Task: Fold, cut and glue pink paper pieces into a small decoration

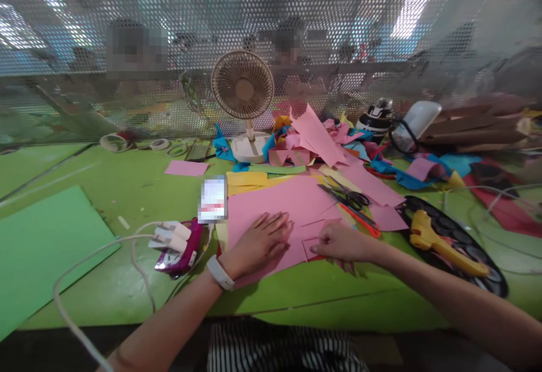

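Note:
A large sheet of pink paper (279,202) lies in front of me with several cut lines near its right corner. My left hand (262,239) rests flat on the sheet, fingers stretched out, a white band around the wrist. At the cut corner, my right hand (339,242) has its fingers curled and pinched on the pink paper's edge; the fingertips are partly hidden. Beyond the right hand lie scissors (349,194) with dark handles and an orange-red cutter knife (359,219). A phone (212,198) with a lit screen sits by the sheet's left edge.
Paper scraps (313,135) pile up behind the sheet, beside a fan (243,87). On the right, a yellow glue gun (444,245) lies on a black tray (502,284). A purple power strip (186,250) with cables and a green sheet (55,248) occupy the left.

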`<state>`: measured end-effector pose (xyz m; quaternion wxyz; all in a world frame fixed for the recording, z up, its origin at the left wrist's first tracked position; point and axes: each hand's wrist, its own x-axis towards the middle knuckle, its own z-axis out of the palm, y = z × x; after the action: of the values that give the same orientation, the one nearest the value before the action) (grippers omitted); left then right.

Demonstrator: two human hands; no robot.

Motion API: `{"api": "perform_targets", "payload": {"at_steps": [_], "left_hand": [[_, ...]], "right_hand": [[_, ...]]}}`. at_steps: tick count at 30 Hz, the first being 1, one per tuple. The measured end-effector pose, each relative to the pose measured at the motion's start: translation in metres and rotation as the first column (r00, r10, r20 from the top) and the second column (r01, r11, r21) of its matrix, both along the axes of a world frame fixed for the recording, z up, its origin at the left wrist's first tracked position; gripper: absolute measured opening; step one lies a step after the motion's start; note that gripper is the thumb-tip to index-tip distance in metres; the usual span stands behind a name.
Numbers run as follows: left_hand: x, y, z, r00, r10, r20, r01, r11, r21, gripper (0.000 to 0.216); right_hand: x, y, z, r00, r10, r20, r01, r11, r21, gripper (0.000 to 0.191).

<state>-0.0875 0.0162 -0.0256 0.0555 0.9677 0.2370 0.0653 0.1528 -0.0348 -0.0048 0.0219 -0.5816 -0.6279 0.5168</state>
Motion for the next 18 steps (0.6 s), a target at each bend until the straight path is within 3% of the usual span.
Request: {"api": "perform_targets", "payload": {"at_steps": [7,12,18], "left_hand": [[0.000,0.001,0.000,1.000,-0.009,-0.014,0.009,1.000,0.011,0.047],[0.000,0.001,0.000,0.999,-0.009,-0.035,0.009,1.000,-0.001,0.045],[0.001,0.000,-0.001,1.000,0.004,-0.016,-0.004,1.000,-0.003,0.045]], "right_hand": [[-0.012,0.001,-0.007,1.000,-0.016,-0.005,0.016,1.000,-0.016,0.039],[-0.016,-0.001,-0.009,1.000,-0.007,-0.028,0.006,0.999,-0.038,0.049],[-0.021,-0.004,-0.006,1.000,-0.009,-0.030,0.011,0.998,0.067,0.052]]}}
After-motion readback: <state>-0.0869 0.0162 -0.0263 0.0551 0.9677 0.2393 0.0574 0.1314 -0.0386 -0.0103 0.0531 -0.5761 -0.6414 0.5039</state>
